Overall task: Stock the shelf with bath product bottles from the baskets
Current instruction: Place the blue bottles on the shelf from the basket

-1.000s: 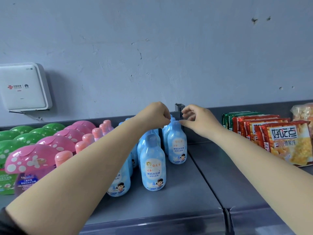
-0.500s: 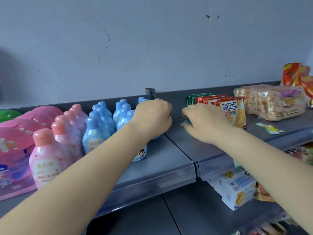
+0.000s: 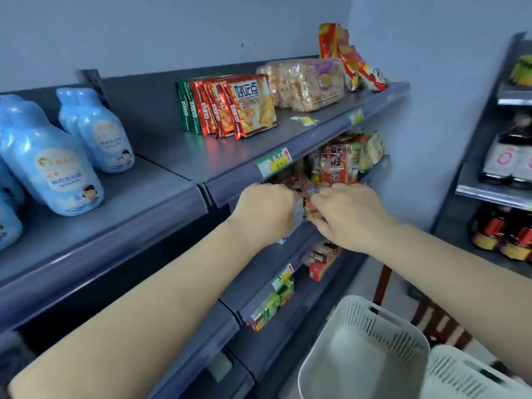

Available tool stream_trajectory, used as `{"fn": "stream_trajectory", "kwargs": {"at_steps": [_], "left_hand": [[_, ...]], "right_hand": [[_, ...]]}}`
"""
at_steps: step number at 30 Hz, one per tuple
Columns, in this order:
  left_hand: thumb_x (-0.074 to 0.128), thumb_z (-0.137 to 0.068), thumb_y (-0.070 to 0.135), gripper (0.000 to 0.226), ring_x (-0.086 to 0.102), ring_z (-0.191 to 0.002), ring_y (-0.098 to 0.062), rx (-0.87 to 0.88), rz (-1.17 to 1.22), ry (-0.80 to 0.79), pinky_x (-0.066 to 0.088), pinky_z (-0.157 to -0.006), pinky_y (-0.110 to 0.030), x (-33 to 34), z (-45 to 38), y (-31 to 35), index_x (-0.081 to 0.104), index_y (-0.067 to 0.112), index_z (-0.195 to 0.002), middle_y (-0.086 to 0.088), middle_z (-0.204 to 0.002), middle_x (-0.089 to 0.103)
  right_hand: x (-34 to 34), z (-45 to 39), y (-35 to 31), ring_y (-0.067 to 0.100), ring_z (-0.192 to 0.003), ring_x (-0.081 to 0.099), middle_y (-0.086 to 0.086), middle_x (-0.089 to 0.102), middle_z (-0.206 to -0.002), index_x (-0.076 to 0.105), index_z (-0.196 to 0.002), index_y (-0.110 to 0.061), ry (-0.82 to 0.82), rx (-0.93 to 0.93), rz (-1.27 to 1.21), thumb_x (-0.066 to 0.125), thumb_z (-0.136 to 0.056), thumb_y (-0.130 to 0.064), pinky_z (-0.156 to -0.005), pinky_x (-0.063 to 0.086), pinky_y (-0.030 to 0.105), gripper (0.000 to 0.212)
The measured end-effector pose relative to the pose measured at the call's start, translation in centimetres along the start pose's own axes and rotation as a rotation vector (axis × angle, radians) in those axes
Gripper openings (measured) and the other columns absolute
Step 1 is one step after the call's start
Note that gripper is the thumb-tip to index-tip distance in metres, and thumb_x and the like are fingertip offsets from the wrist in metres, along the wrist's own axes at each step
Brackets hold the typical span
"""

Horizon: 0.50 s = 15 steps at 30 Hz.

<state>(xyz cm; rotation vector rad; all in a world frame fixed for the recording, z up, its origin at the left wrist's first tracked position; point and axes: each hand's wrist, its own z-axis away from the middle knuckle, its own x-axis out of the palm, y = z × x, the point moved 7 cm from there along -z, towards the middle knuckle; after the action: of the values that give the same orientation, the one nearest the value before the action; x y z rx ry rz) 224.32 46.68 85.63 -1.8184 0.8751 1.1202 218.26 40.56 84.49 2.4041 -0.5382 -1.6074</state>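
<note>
Blue bath bottles (image 3: 62,168) being seen standing upright on top shelf (image 3: 161,194), far left. Left hand (image 3: 266,211) being held curled at second-shelf edge; whether anything is gripped cannot be told. Right hand (image 3: 349,217) likewise curled beside it, contents hidden. White baskets (image 3: 365,349) being seen low right, nearer one apparently empty. Judgement: hands best brought down to baskets, next bottle grasped by body.

Grey metal shelf (image 3: 161,180), top tier: blue bottles (image 3: 57,165) stand upright at left; red snack packets (image 3: 244,105) lean upright mid-shelf; a clear biscuit pack (image 3: 308,82) lies beyond. Lower tiers carry packaged snacks (image 3: 339,162).
</note>
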Motion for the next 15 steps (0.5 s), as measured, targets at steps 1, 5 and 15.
{"fn": "stream_trajectory", "kwargs": {"at_steps": [1,5,15], "left_hand": [[0.044,-0.092,0.017,0.017,0.060,-0.093,-0.029,0.034,0.027,-0.024,0.033,-0.063,-0.030,0.9,-0.3,1.7,0.059,0.011,-0.098,-0.006,-0.103,0.062],[0.044,-0.092,0.017,0.012,0.059,-0.090,-0.029,0.194,0.154,-0.127,0.036,-0.059,-0.031,4.6,-1.3,8.8,0.056,0.014,-0.093,-0.006,-0.100,0.060],[0.043,-0.094,0.024,0.026,0.056,-0.107,-0.021,0.477,0.494,-0.499,0.041,-0.079,-0.026,15.3,1.0,30.9,0.059,0.017,-0.113,-0.001,-0.115,0.061]], "right_hand": [[1.2,1.7,0.7,0.025,-0.058,0.060,0.003,0.060,-0.062,0.060,-0.067,-0.011,-0.053,0.023,-0.019,0.081,-0.060,-0.028,-0.050,0.024,0.023,0.028],[4.9,9.4,3.8,0.029,-0.070,0.063,0.007,0.063,-0.073,0.061,-0.077,-0.008,-0.208,0.194,-0.172,0.072,-0.073,-0.024,-0.049,0.021,0.024,0.020],[14.2,34.1,7.7,0.022,-0.112,0.053,0.000,0.058,-0.119,0.052,-0.118,-0.018,-0.727,0.692,-0.383,0.046,-0.093,-0.035,-0.082,0.044,0.033,0.031]]}}
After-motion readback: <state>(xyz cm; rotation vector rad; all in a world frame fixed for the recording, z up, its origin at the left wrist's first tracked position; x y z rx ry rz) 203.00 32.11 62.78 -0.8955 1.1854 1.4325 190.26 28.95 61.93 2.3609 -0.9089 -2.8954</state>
